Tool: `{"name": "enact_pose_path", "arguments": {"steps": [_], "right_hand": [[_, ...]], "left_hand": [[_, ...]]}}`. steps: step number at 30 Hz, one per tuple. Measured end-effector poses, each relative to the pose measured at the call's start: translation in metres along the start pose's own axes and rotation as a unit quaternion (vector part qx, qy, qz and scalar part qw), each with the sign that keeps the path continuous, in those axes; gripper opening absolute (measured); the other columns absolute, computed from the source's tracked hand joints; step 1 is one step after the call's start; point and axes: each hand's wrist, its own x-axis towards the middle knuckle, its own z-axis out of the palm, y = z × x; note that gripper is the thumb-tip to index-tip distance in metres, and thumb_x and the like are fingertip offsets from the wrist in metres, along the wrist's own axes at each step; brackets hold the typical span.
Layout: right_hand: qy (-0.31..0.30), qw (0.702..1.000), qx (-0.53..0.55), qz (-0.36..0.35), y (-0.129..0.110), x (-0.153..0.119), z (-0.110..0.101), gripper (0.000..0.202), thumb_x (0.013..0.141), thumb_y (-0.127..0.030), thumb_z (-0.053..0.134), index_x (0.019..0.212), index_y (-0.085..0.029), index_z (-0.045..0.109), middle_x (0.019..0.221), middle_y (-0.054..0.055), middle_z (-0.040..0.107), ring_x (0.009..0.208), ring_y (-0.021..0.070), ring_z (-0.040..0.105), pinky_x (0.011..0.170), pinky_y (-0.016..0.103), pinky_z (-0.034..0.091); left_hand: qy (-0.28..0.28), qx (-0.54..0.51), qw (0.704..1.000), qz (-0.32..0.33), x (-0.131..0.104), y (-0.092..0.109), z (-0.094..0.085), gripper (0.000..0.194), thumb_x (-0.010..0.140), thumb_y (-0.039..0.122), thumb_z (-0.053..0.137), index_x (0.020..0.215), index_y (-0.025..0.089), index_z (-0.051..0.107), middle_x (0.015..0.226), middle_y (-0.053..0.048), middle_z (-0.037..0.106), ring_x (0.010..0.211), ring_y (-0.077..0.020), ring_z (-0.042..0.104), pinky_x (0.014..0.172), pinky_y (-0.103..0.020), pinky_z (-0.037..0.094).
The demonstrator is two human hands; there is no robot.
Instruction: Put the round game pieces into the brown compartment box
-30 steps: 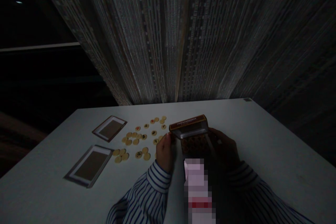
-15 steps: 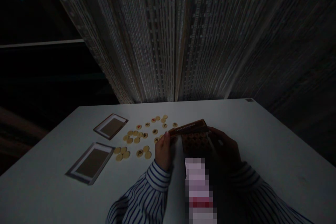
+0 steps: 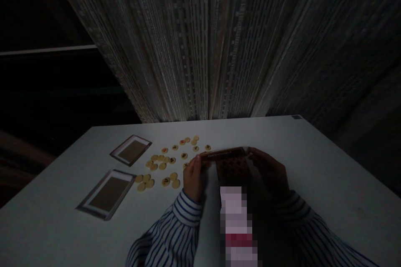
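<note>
My left hand [image 3: 193, 177] grips the left end of a narrow brown box [image 3: 223, 154] with small pale print on its side, the thumb on top. My right hand [image 3: 270, 171] is in shadow at the box's right end, its fingers on a pale flap there. Just below the box is a dark brown patterned panel [image 3: 233, 168]; whether it is joined to the box I cannot tell. Several round wooden pieces [image 3: 184, 156], some with black or red characters, lie on the white table [image 3: 62, 187] left of and beyond my left hand.
Two framed flat trays or lids lie at the left, one farther back [image 3: 131, 150] and one nearer [image 3: 106, 195]. A striped curtain [image 3: 200, 41] hangs behind the table. A small dark label [image 3: 296, 117] is at the far right corner. A pixelated patch covers the near middle.
The box's right end has come down slightly, so it lies more level. Both hands still hold it. The whole view has shifted a little.
</note>
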Motion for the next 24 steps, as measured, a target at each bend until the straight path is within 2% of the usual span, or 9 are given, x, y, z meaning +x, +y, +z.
{"name": "enact_pose_path", "arguments": {"steps": [7,11,17,24], "right_hand": [[0.024,0.999,-0.010,0.035,-0.0019,0.0019,-0.0022,0.023,0.072,-0.036,0.062,0.089,-0.021,0.070,0.083,0.003,0.071,0.063,0.0156,0.063,0.061,0.032,0.056],[0.024,0.999,0.012,0.047,-0.0056,0.0033,-0.0027,0.023,0.070,-0.036,0.063,0.087,-0.022,0.071,0.079,0.003,0.071,0.057,0.0141,0.061,0.054,0.031,0.055],[0.024,0.997,0.042,0.058,-0.0047,0.0029,-0.0021,0.025,0.070,-0.036,0.064,0.090,-0.021,0.071,0.081,0.005,0.071,0.059,0.0143,0.061,0.054,0.031,0.055],[0.010,0.997,0.046,0.059,-0.0006,0.0031,-0.0028,0.028,0.072,-0.038,0.062,0.095,-0.022,0.070,0.076,0.003,0.070,0.057,0.0136,0.059,0.053,0.030,0.053]], "left_hand": [[0.000,-0.033,0.999,-0.023,-0.0006,-0.0013,0.0015,0.057,0.075,0.062,0.047,0.085,0.011,0.069,0.087,-0.011,0.070,0.083,-0.0205,0.064,0.075,-0.031,0.049],[-0.008,-0.023,1.000,-0.013,-0.0013,0.0032,0.0021,0.057,0.075,0.062,0.047,0.085,0.011,0.069,0.089,-0.011,0.071,0.086,-0.0214,0.064,0.078,-0.032,0.049],[0.000,0.017,1.000,-0.006,-0.0020,0.0069,0.0006,0.058,0.077,0.062,0.043,0.087,0.011,0.070,0.089,-0.011,0.071,0.087,-0.0221,0.065,0.082,-0.034,0.048],[-0.018,0.005,1.000,0.004,-0.0016,0.0018,-0.0003,0.057,0.078,0.060,0.044,0.093,0.012,0.069,0.099,-0.012,0.070,0.097,-0.0221,0.063,0.089,-0.034,0.045]]}}
